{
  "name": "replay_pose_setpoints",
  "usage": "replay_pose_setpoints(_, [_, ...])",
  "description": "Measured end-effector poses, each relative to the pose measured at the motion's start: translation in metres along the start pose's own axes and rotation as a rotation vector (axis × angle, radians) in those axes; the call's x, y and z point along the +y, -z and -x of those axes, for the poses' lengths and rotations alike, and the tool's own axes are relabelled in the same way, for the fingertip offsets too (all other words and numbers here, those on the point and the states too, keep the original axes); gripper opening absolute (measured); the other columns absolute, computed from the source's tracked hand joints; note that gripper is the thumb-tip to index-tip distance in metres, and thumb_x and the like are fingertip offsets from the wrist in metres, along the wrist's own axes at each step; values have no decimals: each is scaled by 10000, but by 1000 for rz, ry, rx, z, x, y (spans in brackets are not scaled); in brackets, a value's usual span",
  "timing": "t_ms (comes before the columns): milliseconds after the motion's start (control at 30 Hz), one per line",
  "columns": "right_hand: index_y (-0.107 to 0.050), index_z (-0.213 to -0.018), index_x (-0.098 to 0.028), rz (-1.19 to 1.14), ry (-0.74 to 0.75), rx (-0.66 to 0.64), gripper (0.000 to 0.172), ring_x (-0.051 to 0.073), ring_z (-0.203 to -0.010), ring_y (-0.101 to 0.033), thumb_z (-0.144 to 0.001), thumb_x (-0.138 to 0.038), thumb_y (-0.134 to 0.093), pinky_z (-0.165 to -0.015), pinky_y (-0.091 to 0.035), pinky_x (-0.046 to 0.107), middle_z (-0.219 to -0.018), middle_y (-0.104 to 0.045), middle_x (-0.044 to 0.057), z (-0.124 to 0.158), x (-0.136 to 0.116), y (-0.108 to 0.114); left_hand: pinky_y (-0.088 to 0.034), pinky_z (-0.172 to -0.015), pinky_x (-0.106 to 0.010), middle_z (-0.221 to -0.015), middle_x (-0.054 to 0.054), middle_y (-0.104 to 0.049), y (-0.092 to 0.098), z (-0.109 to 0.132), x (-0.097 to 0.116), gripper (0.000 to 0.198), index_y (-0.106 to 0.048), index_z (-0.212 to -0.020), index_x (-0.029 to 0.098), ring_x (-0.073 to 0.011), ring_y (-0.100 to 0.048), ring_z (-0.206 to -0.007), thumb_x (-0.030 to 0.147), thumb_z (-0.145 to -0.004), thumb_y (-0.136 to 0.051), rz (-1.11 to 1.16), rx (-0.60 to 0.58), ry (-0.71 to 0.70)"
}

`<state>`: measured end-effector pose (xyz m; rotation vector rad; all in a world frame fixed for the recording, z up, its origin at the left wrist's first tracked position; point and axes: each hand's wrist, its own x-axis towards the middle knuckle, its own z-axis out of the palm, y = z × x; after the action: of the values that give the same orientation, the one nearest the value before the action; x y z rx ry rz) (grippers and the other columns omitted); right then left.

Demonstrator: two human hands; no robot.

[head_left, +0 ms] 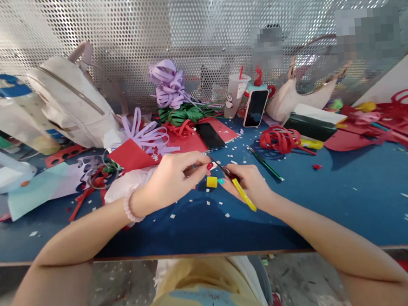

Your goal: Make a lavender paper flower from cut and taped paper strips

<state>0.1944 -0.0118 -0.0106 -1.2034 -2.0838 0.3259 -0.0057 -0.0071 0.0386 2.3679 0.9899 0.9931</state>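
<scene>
My right hand is closed on a pair of scissors with yellow handles, its dark blades pointing up and left. My left hand, with a pink bead bracelet on the wrist, pinches a small piece of white paper by the blade tips. Fingers partly hide that piece, and I cannot tell whether the blades touch it. Just below the fingertips is a small yellow block-like piece. Tiny white paper scraps lie scattered over the blue table around both hands.
A dark phone lies on red paper beyond my hands; another phone leans upright by a cup. Purple paper loops, a backpack and a handbag line the back. A green pencil lies right.
</scene>
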Motion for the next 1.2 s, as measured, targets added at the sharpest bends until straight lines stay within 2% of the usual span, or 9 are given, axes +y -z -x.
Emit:
replay_pose_setpoints(267, [-278,-507,-215,39,-35,49,539,76,-443,-209,-776,-659,-423,-428,-202,217,-437,-283,-49,-4,5,-2,-433,-516,-149,-695,9,-671,-3,-4,-10,155,-645,-837,147,-66,-579,-540,178,-868,-496,-16,-6,9])
replay_pose_setpoints(400, [-308,-518,-215,53,-92,110,531,79,-443,-231,-780,-664,-416,-436,-218,225,-453,-295,-42,-10,16,6,-455,-552,-164,-745,8,-691,-3,-6,-19,174,-653,-910,152,-75,-605,-550,192,-891,-485,-127,-35,3])
replay_pose_setpoints(567, [-282,-516,-228,213,-142,222,524,94,-437,-246,-737,-673,-450,-458,-207,251,-440,-295,-36,-18,32,9,-529,-699,-273,-961,-60,-722,-21,-3,-31,232,-621,-1084,162,-185,-695,-793,239,-932,-463,-509,-178,-75])
replay_pose_setpoints(633, [-280,-511,-231,268,-128,219,512,101,-427,-266,-741,-654,-454,-464,-198,257,-430,-310,-31,-18,35,6,-534,-680,-289,-936,-78,-722,-33,1,-35,268,-574,-1165,142,-205,-699,-793,213,-933,-458,-615,-281,-101])
replay_pose_setpoints(767, [-317,-509,-228,344,-118,183,485,114,-409,-337,-781,-615,-422,-467,-195,257,-423,-380,-9,-17,38,1,-504,-585,-244,-892,-90,-717,-52,9,-45,447,-378,-1367,101,-209,-697,-785,181,-932,-446,-671,-389,-116])
replay_pose_setpoints(833, [-351,-509,-221,395,-114,157,482,117,-403,-366,-795,-605,-403,-466,-191,256,-424,-420,3,-17,39,-1,-503,-597,-235,-928,-92,-710,-56,9,-51,459,-353,-1385,110,-202,-692,-825,187,-939,-430,-649,-407,-91])
replay_pose_setpoints(967, [-483,-534,-198,534,-71,108,484,137,-416,-454,-808,-585,-385,-472,-191,251,-447,-522,35,-16,41,-4,-514,-831,-279,-1106,-115,-657,-55,2,-58,384,-474,-1278,98,-207,-636,-1023,196,-907,-495,-586,-400,-87])
replay_pose_setpoints(1033, [-564,-587,-181,615,-52,93,472,152,-442,-506,-810,-562,-398,-481,-203,252,-491,-588,53,-16,42,-5,-499,-874,-302,-1079,-114,-653,-48,-1,-56,277,-571,-1147,104,-212,-626,-1027,224,-908,-501,-605,-381,-92])
replay_pose_setpoints(1200, [-639,-676,-145,765,-5,53,432,201,-532,-604,-788,-525,-467,-517,-248,269,-596,-675,96,-15,42,-6,-450,-558,-238,-786,-35,-649,-18,-5,-38,261,-648,-817,154,-158,-637,-692,257,-925,-434,-693,-248,-84])
